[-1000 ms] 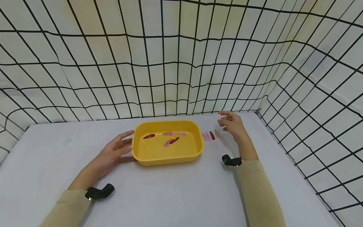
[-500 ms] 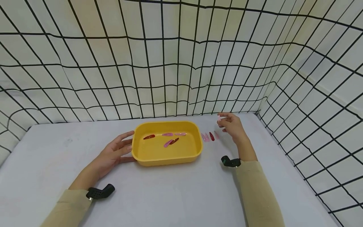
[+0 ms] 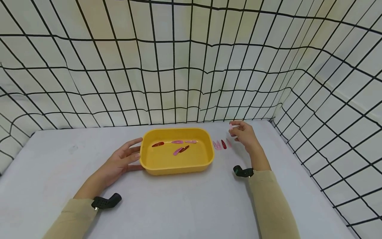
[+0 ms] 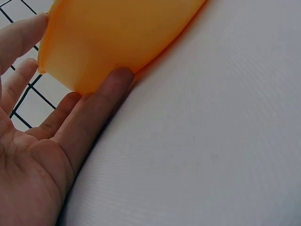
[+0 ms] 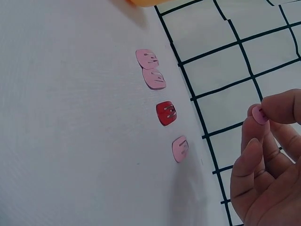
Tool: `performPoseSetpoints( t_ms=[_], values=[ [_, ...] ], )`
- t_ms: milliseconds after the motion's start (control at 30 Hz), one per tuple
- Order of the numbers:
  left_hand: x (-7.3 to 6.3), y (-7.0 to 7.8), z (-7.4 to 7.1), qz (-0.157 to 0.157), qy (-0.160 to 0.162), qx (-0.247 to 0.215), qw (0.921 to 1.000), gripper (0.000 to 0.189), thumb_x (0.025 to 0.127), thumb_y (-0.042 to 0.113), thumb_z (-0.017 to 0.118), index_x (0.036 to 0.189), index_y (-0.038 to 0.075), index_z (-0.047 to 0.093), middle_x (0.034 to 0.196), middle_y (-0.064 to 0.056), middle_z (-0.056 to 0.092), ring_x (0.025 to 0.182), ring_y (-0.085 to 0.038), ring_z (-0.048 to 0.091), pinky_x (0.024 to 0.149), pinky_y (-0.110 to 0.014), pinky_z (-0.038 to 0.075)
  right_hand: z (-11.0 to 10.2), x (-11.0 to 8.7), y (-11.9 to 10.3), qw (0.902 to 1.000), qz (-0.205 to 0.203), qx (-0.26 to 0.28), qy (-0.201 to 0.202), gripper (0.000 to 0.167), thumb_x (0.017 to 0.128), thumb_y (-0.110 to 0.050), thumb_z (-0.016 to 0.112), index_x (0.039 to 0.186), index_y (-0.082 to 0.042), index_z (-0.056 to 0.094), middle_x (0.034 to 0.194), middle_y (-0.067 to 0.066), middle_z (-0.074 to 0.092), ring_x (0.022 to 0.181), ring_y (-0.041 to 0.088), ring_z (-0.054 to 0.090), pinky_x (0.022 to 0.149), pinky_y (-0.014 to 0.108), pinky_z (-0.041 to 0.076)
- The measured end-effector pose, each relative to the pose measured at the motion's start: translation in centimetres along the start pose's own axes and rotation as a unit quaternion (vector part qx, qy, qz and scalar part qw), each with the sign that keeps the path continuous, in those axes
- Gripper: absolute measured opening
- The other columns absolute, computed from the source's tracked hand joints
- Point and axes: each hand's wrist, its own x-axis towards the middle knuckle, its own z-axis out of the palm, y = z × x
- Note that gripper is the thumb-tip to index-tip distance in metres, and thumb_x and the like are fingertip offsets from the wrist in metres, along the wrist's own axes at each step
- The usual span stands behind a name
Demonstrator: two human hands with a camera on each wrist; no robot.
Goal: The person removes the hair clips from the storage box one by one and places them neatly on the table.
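A pink snap hair clip (image 5: 260,115) is pinched between the thumb and fingertips of my right hand (image 3: 244,136), raised over the far right of the table. Below it, a row of hair clips lies on the cloth: two pink ones side by side, a red hair clip (image 5: 166,113) and a paler pink hair clip (image 5: 180,149). My left hand (image 3: 120,158) rests against the left end of a yellow tray (image 3: 176,165), its fingers spread and loosely extended. Inside the tray lie several pink and red clips, one pink clip (image 3: 177,151) touching a dark red clip (image 3: 184,148).
A white cloth covers the table (image 3: 167,205). Black grid netting (image 3: 185,69) over white sheeting rises along the back edge and down the right side, close behind my right hand. A black wrist-camera mount (image 3: 106,201) sits on each wrist.
My right hand has lowered very slightly, still pinching the pink hair clip. The left hand, the tray and the row of clips stay as they were; the view shifts a little.
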Motion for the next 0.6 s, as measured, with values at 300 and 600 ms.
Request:
performPoseSetpoints(
  t_ms=[300, 600],
  values=[
    [0.03, -0.37, -0.15, -0.006, 0.004, 0.002, 1.0000, 0.059, 0.105, 0.020, 0.053, 0.157, 0.024, 0.026, 0.159, -0.020, 0.027, 0.120, -0.017, 0.061, 0.092, -0.043, 0.058, -0.41, 0.02, 0.61, 0.9999, 0.010, 0.007, 0.001, 0.044, 0.095, -0.015, 0.062, 0.138, -0.010, 0.056, 0.107, 0.006, 0.066, 0.092, 0.017, 0.061, 0.073, 0.028, 0.052],
    [0.14, -0.23, -0.09, -0.006, 0.003, 0.007, 1.0000, 0.059, 0.104, 0.021, 0.054, 0.157, 0.024, 0.027, 0.159, -0.021, 0.027, 0.120, -0.016, 0.061, 0.092, -0.043, 0.058, -0.73, 0.04, 0.83, 0.9994, 0.026, -0.019, -0.010, 0.042, 0.095, -0.016, 0.061, 0.137, -0.010, 0.057, 0.112, 0.012, 0.067, 0.089, 0.016, 0.063, 0.072, 0.028, 0.052]
  ],
)
